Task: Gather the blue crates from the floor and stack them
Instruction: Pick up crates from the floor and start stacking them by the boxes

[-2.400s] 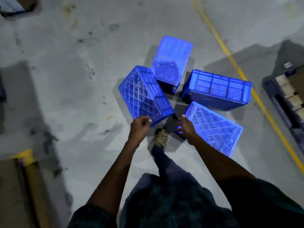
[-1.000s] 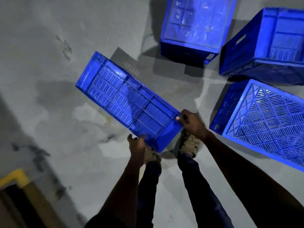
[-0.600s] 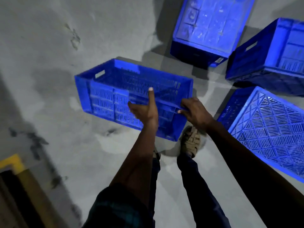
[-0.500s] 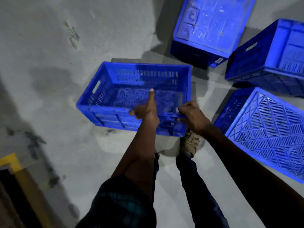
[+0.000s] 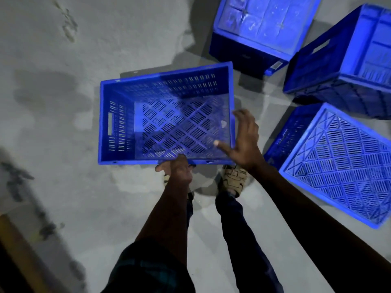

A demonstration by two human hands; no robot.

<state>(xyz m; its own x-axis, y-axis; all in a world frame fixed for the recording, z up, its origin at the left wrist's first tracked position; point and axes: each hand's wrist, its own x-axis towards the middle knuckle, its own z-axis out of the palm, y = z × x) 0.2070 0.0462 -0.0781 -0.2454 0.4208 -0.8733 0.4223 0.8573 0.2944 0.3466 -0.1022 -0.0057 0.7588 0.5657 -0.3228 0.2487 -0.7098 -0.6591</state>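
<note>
An upright blue slatted crate (image 5: 118,123) sits mouth up on the grey floor in front of my feet. My left hand (image 5: 176,169) grips its near rim. My right hand (image 5: 243,137) hovers over the near right corner with fingers spread, holding nothing. Three more blue crates lie to the right: one upside down with a solid base (image 5: 262,24) at the top, one on its side (image 5: 347,58) at the far right, and one upside down with a slatted base (image 5: 338,161) at the right.
Grey stained concrete floor (image 5: 63,187) spreads to the left. A yellow-edged step or kerb (image 5: 12,240) runs along the lower left corner. My sandalled foot (image 5: 233,180) stands just behind the near crate.
The crate was tipped from its side to mouth up and now rests flat. My right hand let go of the rim and opened; my left hand shifted to the near rim.
</note>
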